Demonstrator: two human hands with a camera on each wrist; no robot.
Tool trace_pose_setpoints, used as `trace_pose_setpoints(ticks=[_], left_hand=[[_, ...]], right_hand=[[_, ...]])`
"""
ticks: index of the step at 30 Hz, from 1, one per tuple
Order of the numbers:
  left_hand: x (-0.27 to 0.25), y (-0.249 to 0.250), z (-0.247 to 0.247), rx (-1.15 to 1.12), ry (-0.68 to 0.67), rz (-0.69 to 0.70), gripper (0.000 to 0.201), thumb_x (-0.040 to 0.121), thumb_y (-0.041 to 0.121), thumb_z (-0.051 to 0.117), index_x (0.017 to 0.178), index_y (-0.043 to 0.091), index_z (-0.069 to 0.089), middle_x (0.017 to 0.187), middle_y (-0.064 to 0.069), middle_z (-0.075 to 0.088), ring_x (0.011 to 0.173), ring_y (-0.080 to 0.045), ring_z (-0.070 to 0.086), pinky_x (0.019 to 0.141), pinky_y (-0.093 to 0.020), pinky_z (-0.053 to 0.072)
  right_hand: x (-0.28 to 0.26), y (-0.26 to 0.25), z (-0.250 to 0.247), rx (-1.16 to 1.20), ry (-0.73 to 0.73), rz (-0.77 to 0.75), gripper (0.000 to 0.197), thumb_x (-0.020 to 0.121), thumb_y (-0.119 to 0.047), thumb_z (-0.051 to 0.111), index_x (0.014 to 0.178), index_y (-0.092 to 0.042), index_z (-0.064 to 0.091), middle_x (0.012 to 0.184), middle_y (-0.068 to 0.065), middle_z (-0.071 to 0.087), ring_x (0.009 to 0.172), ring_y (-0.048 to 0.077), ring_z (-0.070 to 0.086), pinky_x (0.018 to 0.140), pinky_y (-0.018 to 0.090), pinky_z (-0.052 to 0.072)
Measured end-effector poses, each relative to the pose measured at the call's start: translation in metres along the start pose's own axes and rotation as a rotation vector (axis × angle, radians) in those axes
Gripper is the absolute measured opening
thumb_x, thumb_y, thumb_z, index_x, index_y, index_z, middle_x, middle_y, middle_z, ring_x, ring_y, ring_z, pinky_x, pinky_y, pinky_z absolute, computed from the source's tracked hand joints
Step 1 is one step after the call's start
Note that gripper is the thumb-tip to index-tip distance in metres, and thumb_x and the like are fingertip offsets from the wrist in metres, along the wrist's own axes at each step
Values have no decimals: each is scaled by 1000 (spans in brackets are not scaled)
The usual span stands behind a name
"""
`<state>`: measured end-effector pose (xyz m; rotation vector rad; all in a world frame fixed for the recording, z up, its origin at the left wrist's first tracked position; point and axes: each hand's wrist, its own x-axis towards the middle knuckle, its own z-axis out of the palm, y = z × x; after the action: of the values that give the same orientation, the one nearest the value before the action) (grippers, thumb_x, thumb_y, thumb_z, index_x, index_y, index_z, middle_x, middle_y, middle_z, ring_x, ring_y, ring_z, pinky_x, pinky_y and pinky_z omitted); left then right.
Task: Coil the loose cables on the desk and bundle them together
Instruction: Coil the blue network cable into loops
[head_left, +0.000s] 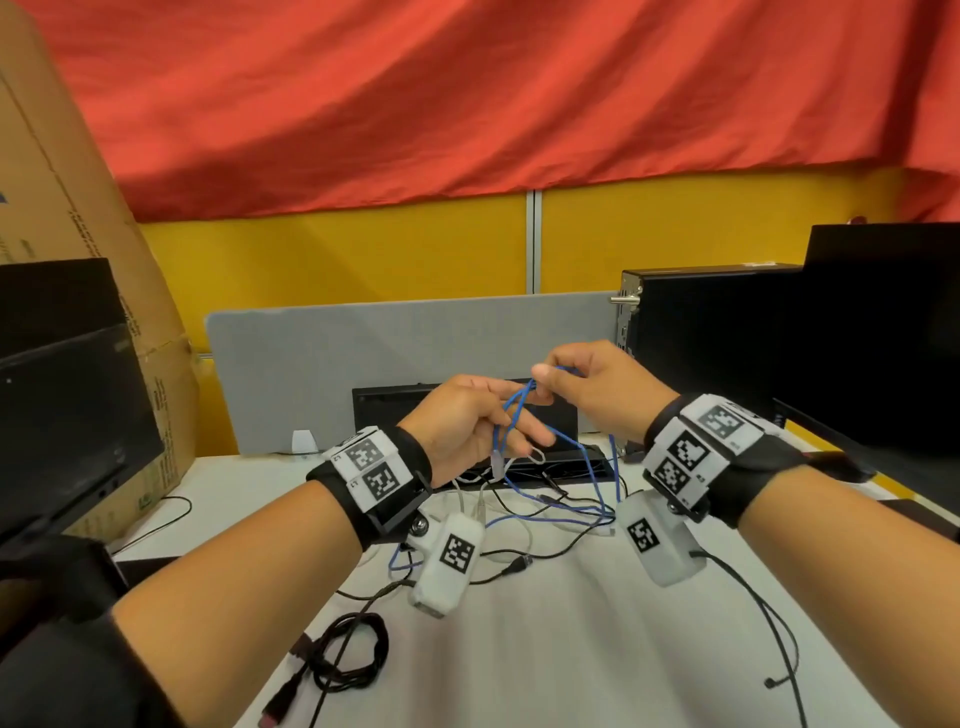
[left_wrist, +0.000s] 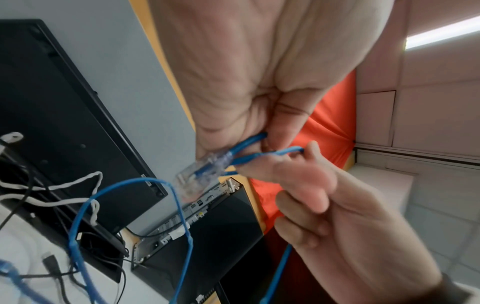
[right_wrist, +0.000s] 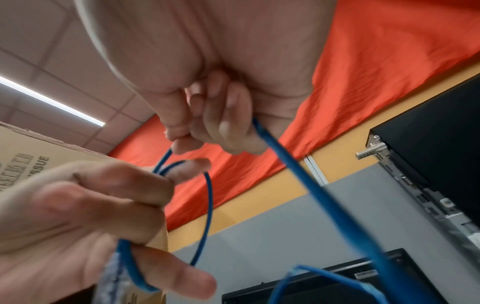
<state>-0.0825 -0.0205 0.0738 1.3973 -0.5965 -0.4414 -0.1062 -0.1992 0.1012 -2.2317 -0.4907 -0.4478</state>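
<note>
A thin blue network cable (head_left: 521, 400) is held up above the desk between both hands. My left hand (head_left: 511, 431) grips a loop of it, and the clear plug (head_left: 497, 462) hangs just under the fingers. In the left wrist view the plug (left_wrist: 200, 170) sticks out below the palm. My right hand (head_left: 545, 382) pinches the cable a little higher and to the right; in the right wrist view its fingertips (right_wrist: 182, 144) hold the strand. The rest of the blue cable (head_left: 597, 488) drops to the desk among loose white cables (head_left: 480, 501) and black cables (head_left: 550, 551).
A coiled black cable (head_left: 353, 649) with red plugs lies front left on the white desk (head_left: 571, 665). A black monitor (head_left: 67, 410) and a cardboard box (head_left: 62, 208) stand left. A desktop PC (head_left: 701, 338) and a second monitor (head_left: 883, 338) stand right, a grey divider (head_left: 337, 364) behind.
</note>
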Motion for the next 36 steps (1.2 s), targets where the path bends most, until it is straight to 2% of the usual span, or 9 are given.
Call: trace_pose_setpoints(ticks=[4, 8, 13, 18, 20, 23, 28, 31, 36], left_hand=[[3, -4, 2, -61, -27, -33, 44, 90, 3, 29, 121, -9, 58, 50, -6, 44, 46, -15, 38, 96, -54, 48], [4, -6, 2, -221, -70, -55, 44, 100, 19, 34, 127, -10, 53, 42, 4, 30, 38, -9, 27, 104, -58, 41], [6, -3, -3, -367, -73, 11, 43, 103, 18, 35, 132, -12, 46, 41, 5, 30, 35, -7, 26, 107, -60, 37], [10, -5, -6, -359, 36, 141, 41, 104, 20, 35, 132, -9, 43, 57, -3, 55, 38, -7, 32, 98, -53, 48], [13, -7, -7, -339, 79, 190, 39, 105, 20, 34, 132, -8, 38, 89, -12, 72, 40, -8, 42, 94, -53, 52], [17, -12, -9, -334, 120, 235, 35, 105, 18, 31, 132, -4, 32, 124, -20, 64, 57, -16, 66, 95, -55, 50], [20, -11, -21, -248, 221, 286, 22, 106, 17, 27, 106, 8, 47, 129, -13, 63, 104, -35, 68, 99, -61, 43], [18, -14, -26, -109, 270, 271, 29, 107, 20, 28, 122, 2, 45, 130, -5, 63, 110, -33, 65, 106, -63, 33], [14, -15, -19, 134, 256, 239, 27, 106, 17, 30, 121, 22, 52, 116, 9, 70, 106, -27, 68, 104, -49, 39]], right_hand=[[2, 16, 2, 50, 194, 6, 30, 83, -36, 72, 77, -7, 67, 66, 16, 61, 59, 15, 48, 59, 31, 39], [1, 30, 11, -42, 204, 38, 31, 93, -36, 59, 70, -16, 63, 53, -1, 43, 51, 13, 37, 54, 29, 32], [-1, 44, 24, -156, 76, 96, 36, 102, -30, 39, 74, -22, 61, 61, -4, 50, 57, 11, 45, 56, 27, 34], [-11, 46, 41, -264, -145, 98, 34, 103, -26, 35, 85, -19, 63, 69, -12, 51, 61, 4, 47, 56, 22, 34], [-13, 44, 46, -254, -197, 101, 33, 103, -29, 36, 86, -18, 62, 71, -11, 54, 62, 3, 49, 63, 24, 38], [-18, 41, 50, -179, -289, 164, 32, 101, -30, 38, 83, -17, 61, 57, -10, 55, 51, 14, 60, 53, 25, 45], [-29, 33, 58, -94, -415, 217, 28, 99, -30, 42, 85, -20, 64, 54, -5, 51, 39, 15, 49, 40, 24, 47], [-30, 25, 58, -113, -439, 190, 31, 99, -33, 42, 83, -23, 66, 59, 2, 48, 42, 15, 43, 39, 22, 43], [-22, 5, 39, -243, -311, 49, 25, 95, -28, 53, 83, -21, 74, 61, -7, 60, 55, 6, 53, 52, 20, 41]])
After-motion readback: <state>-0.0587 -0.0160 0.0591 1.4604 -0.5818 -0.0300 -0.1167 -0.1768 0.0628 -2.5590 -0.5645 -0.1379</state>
